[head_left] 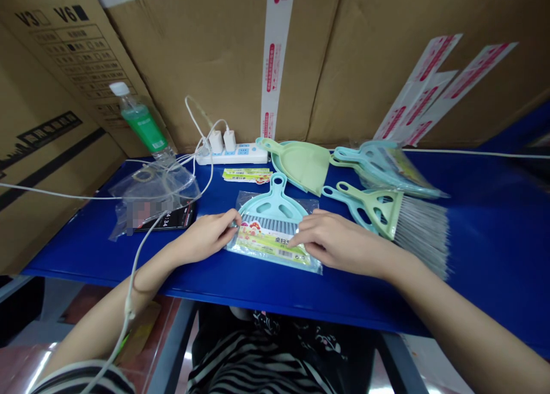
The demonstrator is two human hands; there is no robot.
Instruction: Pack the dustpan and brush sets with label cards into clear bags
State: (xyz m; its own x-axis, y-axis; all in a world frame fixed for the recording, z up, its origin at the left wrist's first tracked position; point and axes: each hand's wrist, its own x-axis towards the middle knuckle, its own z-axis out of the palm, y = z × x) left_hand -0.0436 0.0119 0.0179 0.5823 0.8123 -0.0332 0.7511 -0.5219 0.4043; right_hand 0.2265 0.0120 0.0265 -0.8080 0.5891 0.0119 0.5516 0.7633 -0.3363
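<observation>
A light-blue dustpan set (274, 222) lies in a clear plastic bag on the blue table (485, 222), with a yellow-green label card across its lower part. My left hand (209, 233) pinches the bag's left edge. My right hand (333, 240) rests on the right side of the bag, fingers curled down, fingertips pressing the label card.
A green brush with grey bristles (401, 219) lies right of the bag. Behind are a green dustpan (307, 165), more bagged sets (387, 165), a loose label card (247, 175), a power strip (234, 152), a green bottle (141, 122), empty bags and a phone (169, 217). Cardboard boxes wall the back.
</observation>
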